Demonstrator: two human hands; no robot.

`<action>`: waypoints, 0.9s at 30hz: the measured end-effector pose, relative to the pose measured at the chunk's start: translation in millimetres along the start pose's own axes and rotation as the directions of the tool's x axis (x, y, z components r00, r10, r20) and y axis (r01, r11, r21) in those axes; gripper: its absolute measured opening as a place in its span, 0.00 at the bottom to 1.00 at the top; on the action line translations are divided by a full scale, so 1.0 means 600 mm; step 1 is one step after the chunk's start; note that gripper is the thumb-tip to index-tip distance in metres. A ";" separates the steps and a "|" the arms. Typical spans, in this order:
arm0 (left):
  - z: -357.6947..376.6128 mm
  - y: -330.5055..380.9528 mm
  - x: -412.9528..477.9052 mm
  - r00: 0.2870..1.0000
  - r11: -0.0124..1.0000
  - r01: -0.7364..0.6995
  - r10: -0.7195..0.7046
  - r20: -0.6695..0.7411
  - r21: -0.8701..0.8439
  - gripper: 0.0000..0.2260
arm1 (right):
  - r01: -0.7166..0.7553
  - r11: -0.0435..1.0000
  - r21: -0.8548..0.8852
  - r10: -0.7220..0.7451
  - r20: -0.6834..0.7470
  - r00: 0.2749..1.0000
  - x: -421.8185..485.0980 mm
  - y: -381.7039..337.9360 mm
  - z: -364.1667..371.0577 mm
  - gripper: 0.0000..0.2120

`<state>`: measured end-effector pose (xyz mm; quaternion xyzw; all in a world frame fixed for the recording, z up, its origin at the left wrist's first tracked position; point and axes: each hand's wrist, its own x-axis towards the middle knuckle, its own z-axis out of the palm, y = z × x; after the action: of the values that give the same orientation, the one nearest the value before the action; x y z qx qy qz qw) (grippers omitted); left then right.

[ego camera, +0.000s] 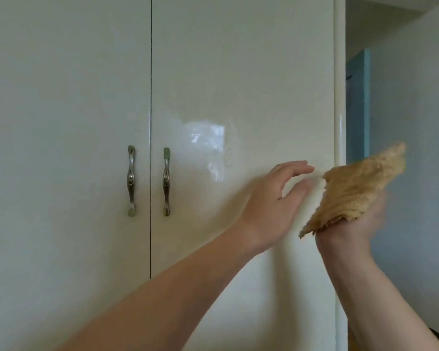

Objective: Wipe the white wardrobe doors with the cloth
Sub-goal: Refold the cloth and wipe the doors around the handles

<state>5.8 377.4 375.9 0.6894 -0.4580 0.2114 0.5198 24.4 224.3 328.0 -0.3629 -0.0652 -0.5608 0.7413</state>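
Observation:
Two glossy white wardrobe doors fill the view: the left door (66,148) and the right door (238,84), split by a thin dark gap. Each carries a metal handle, the left handle (131,181) and the right handle (166,181), on either side of that gap. My right hand (357,224) grips a tan, ribbed cloth (357,188) near the right door's outer edge; the cloth stands up from the fist, off the surface. My left hand (276,198) is in front of the right door, fingers apart and reaching toward the cloth without touching it.
The wardrobe's rounded right corner post (340,97) ends the doors. Beyond it lie a pale wall (416,110) and a blue door frame (360,110). A window's reflection (205,145) shines on the right door.

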 end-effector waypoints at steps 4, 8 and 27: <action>-0.093 -0.012 -0.017 0.993 0.985 -0.066 0.081 -0.088 0.161 0.09 | 0.542 0.752 -0.375 -0.430 0.344 0.835 0.105 -0.021 0.082 0.29; -0.215 -0.027 -0.052 0.984 0.954 0.052 0.001 -0.176 0.294 0.11 | 0.532 0.328 -0.780 -0.304 0.447 0.842 0.124 0.054 0.163 0.31; -0.358 -0.088 -0.091 0.849 0.981 0.072 0.034 -0.528 0.179 0.12 | 0.669 0.104 -0.736 -0.339 0.607 0.719 0.074 0.099 0.108 0.31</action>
<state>63.6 597.4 386.1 0.6560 -0.2678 0.4307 0.5589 112.6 235.7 370.1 -0.7477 0.0414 -0.6500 0.1290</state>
